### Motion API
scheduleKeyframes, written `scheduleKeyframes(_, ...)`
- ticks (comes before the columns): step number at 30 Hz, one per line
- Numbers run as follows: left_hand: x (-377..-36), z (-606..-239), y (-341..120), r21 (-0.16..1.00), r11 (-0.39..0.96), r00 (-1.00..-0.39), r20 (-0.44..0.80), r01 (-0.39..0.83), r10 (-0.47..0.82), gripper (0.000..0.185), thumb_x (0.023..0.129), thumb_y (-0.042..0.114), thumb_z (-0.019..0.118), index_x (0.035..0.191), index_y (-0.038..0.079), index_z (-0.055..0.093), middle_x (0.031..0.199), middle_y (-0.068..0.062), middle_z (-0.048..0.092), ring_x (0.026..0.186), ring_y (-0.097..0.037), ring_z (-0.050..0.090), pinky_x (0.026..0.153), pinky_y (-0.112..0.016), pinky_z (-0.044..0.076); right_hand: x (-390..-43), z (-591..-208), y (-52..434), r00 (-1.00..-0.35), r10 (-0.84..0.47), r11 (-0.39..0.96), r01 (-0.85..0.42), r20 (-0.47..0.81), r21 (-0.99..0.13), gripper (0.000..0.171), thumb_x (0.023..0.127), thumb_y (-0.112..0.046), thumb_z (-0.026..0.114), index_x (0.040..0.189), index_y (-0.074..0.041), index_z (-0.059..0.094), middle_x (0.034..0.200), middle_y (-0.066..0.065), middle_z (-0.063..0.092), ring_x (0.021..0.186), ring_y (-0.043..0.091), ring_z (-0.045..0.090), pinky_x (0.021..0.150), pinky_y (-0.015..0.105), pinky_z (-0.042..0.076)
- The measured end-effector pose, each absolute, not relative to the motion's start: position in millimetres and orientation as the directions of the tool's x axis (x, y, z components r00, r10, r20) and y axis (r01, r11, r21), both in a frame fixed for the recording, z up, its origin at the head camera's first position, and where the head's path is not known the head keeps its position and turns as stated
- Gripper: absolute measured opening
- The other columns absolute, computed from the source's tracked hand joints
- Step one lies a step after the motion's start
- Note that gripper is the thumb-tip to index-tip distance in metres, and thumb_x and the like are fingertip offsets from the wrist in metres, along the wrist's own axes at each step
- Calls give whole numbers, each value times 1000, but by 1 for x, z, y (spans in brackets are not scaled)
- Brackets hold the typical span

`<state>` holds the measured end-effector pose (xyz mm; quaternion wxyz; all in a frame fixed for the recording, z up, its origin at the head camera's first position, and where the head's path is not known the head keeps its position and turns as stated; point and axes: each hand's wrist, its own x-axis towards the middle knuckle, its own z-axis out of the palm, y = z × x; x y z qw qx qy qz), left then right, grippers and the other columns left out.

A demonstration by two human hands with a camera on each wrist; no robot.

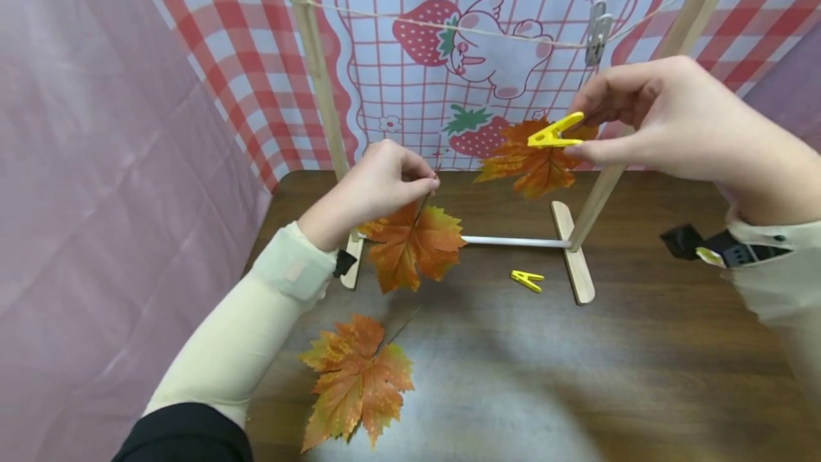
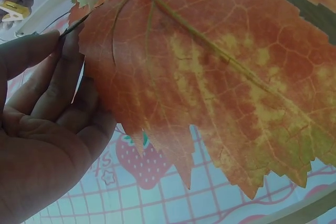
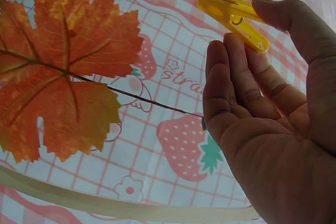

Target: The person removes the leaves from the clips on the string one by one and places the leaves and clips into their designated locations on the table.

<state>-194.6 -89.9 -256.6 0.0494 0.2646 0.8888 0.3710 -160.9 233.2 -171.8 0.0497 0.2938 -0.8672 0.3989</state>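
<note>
A: What does my left hand (image 1: pixel 378 184) have?

B: It pinches the thin stem of a leaf (image 1: pixel 413 244) between thumb and fingertips. The leaf hangs below the hand, above the surface (image 1: pixel 641 348), just in front of the left post (image 1: pixel 318 70).

A: And my right hand (image 1: pixel 661 120)?

B: It grips a yellow peg (image 1: pixel 553 134) between thumb and forefinger, up near the right post (image 1: pixel 648 91). A second leaf (image 1: pixel 532 159) hangs just beneath that peg; in the right wrist view its stem runs to the fingers, which seem to hold it too.

A: I see the string (image 1: pixel 487 33) between the posts, far and above both hands.

B: Yes, with a grey peg (image 1: pixel 598 33) clipped on it near the right end.

A: What lies on the surface?

B: A third leaf (image 1: pixel 355 380) near me on the left, and a spare yellow peg (image 1: pixel 527 279) beside the stand's right foot (image 1: pixel 573 252).
</note>
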Motion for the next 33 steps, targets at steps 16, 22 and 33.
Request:
scheduleKeyframes(16,-187,-263,-99,661,572,-830,142,485,539,13,97,16,72,98,7,81,89,1,76,67,-12,56,59,-30,43,-154,-199,231,-822,-478,616,-565,310,-549,26,80,0,86,101,-12,74,94,2,73,80,15,67,62,19,52)
scheduleKeyframes(22,-184,-265,-103,661,565,-822,143,493,551,12,97,15,72,96,8,81,87,0,75,65,-14,53,58,-31,42,-154,-211,231,-843,-455,609,-529,286,-591,27,79,-2,87,101,-9,74,93,4,73,81,15,69,63,20,53)
scheduleKeyframes(33,-178,-272,-106,659,573,-806,86,487,586,11,96,13,72,90,9,81,78,6,73,55,-9,45,53,-28,38,-157,-232,232,-882,-427,685,-460,200,-565,28,78,2,85,101,-6,73,92,3,71,77,16,66,61,21,51)
